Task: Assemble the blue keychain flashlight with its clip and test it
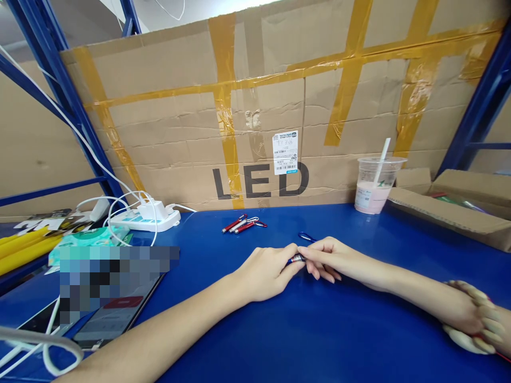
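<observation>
In the middle of the head view, my left hand (265, 274) is closed round a small blue keychain flashlight (296, 259), most of it hidden by fingers. My right hand (333, 258) meets it from the right, thumb and index finger pinched at the flashlight's end, other fingers loosely curled. A blue carabiner clip (306, 236) shows just beyond my right fingers; whether it joins the flashlight is hidden. Farther back on the blue table (255, 340) lie several similar small tubes (243, 224), red and silver, with clips.
A cardboard sheet (179, 143) marked LED stands behind the table. At right are a plastic cup (373, 191) with pink drink and straw, and an open cardboard box (459, 213). At left are a power strip (170, 221) with white cables, a phone (120, 314) and yellow tubes (27, 250).
</observation>
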Tool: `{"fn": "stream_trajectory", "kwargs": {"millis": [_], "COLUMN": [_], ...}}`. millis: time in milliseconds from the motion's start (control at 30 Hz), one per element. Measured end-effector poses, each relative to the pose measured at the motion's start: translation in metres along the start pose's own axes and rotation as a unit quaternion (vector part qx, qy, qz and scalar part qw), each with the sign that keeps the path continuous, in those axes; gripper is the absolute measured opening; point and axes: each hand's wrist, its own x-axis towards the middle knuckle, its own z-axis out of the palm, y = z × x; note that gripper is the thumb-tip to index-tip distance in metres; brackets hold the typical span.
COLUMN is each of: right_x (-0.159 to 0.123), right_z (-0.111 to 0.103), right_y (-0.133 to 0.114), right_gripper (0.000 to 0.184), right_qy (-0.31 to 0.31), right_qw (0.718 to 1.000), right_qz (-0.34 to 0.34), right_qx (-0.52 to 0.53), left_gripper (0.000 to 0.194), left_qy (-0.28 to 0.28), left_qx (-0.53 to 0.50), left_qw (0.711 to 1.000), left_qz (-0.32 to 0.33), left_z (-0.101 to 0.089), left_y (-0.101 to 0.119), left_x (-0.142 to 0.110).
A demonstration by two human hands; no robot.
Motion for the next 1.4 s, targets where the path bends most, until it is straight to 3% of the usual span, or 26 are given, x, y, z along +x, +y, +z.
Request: {"fn": "stream_trajectory", "kwargs": {"millis": [1400], "right_x": [0.0017], "right_z": [-0.0016], "right_y": [0.0068], "right_gripper": [0.048], "right_qy": [-0.019], "right_qw": [1.0], "right_qz": [-0.014], "right_qx": [-0.015], "left_gripper": [0.021], "left_qy": [0.005], "left_qx": [0.004], "left_qw": [1.0], "left_qz": [0.023], "left_z": [0.0012], "left_y": [-0.0014], "left_x": [0.0001]}}
